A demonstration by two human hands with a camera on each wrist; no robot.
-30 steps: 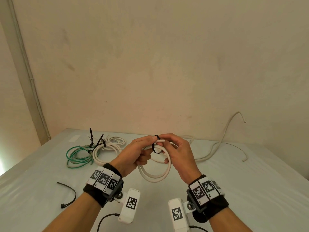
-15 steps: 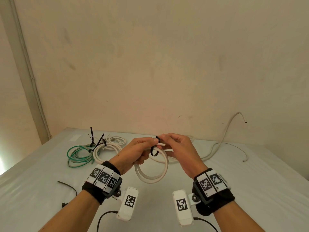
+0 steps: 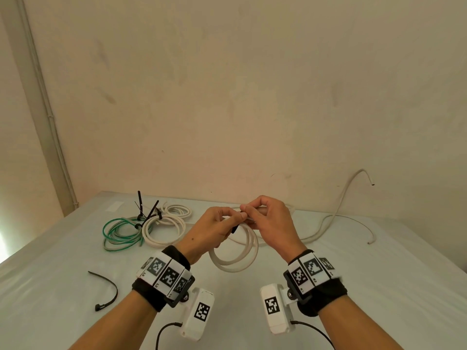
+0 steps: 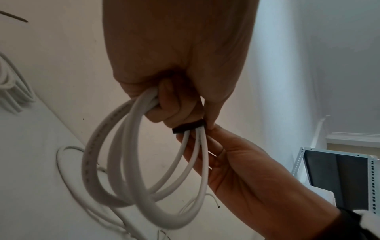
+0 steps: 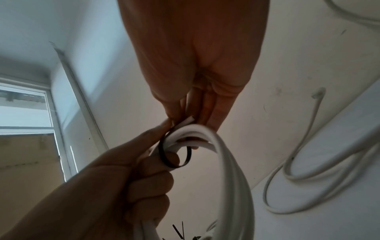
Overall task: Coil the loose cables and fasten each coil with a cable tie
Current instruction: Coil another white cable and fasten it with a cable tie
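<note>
i have the white coil [image 3: 233,251] held up off the table [image 3: 366,286] in front of me, hanging down from both hands so its ring drops below my knuckles, and the whole next move turns on the black cable tie [image 5: 174,155] looped round the top of the bundle, right between the two hands. in the right wrist view that loop is slack, standing well off the strands with one of my left fingers poking through it, so i judge the tie is threaded but not yet pulled snug. my left hand [image 3: 217,228] is curled tight round the coil strands just beside the tie, fingers folded closed on them. my right hand [image 3: 267,221] meets it fingertip to fingertip at the top, thumb and fingers narrowed to a pinch; i take it that it has the tie's tail, but the tail itself is hidden from me, so i can't say for sure. the right hand is the nearer one to whatever needs tugging. two tied coils, a green coil [image 3: 121,233] and a white one [image 3: 164,228], lie on the table far left, a spare tie [image 3: 108,294] near my left forearm, and a loose cable [image 3: 336,218] trails off to the right by the wall [image 3: 227,97].
</note>
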